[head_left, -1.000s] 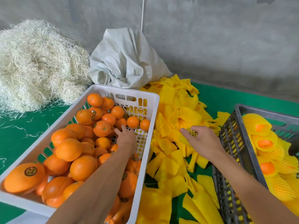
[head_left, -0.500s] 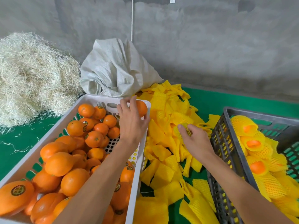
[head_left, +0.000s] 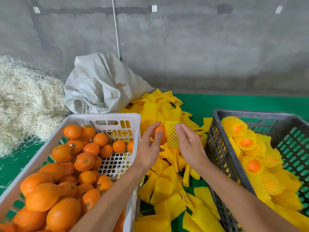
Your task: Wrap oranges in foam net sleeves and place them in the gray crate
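Observation:
My left hand point(head_left: 148, 146) grips a small orange point(head_left: 160, 133) above the pile of yellow foam net sleeves point(head_left: 167, 178). My right hand point(head_left: 189, 144) holds one yellow net sleeve point(head_left: 172, 133) stretched open, and its mouth covers the orange's right side. The two hands meet between the crates. The gray crate point(head_left: 217, 148) on the right holds several oranges wrapped in yellow sleeves point(head_left: 250, 153). The white crate point(head_left: 132, 121) on the left is full of bare oranges point(head_left: 66, 181).
A crumpled white woven sack point(head_left: 102, 87) lies behind the white crate. A heap of pale straw point(head_left: 25, 101) fills the left side. Everything sits on a green mat point(head_left: 234, 102) against a gray concrete wall.
My left hand lifted an orange out of the white crate and carried it right. My right hand raised a sleeve off the pile and brought it onto the orange.

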Demonstrator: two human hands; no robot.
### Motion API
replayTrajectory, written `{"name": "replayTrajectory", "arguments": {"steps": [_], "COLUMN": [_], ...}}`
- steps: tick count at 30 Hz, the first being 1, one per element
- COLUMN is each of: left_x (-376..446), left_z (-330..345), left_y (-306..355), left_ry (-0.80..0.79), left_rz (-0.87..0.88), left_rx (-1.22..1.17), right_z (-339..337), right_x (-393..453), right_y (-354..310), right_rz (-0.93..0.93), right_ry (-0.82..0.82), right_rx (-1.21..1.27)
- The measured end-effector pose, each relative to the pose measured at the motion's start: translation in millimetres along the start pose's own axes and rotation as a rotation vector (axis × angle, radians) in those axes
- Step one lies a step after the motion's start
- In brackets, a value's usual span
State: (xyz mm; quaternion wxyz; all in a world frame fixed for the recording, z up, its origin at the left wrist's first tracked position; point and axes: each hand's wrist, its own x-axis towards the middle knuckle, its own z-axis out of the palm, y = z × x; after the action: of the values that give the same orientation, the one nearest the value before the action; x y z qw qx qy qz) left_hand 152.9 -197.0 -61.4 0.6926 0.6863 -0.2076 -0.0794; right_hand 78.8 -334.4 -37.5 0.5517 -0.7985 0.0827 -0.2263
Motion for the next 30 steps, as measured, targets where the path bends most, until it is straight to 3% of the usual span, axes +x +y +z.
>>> {"name": "replayTrajectory", "arguments": {"steps": [3,7,12,17,22,30], "left_x": [3.3,-0.8,-3.3,-1.2,4.7,7.4], "left_z": [0.4,-2.9,-4.2,-2.9,1.4,-8.6], "left_y": [1.7,4.3,10.1,7.0,3.8,10.2], "left_ry": [-0.041,-0.148,-0.258,-0.199,-0.041,-0.035], "left_rz": [-0.134,-0.175,-0.231,-0.193,-0.297,-0.41], "left_rx": [-0.053,0.042,0.025,-0.003,-0.181,-0.431], "right_z": [0.7,3.5,3.5,7.5,-4.1,-2.6], "right_x": [0.0,-4.4,-2.4,-2.7,-1.2,1.8], "right_y": [4.2,7.9,10.1,4.0,0.0,-6.7], "right_rz": [0.149,0.004,0.026,-0.051,-0.009,0.107], "right_ry": [-0.071,-0.106,-0.094,-0.1,-0.063,0.01], "right_rx": [0.038,-0.099,-0.091,-0.182,-0.245,-0.204]}}
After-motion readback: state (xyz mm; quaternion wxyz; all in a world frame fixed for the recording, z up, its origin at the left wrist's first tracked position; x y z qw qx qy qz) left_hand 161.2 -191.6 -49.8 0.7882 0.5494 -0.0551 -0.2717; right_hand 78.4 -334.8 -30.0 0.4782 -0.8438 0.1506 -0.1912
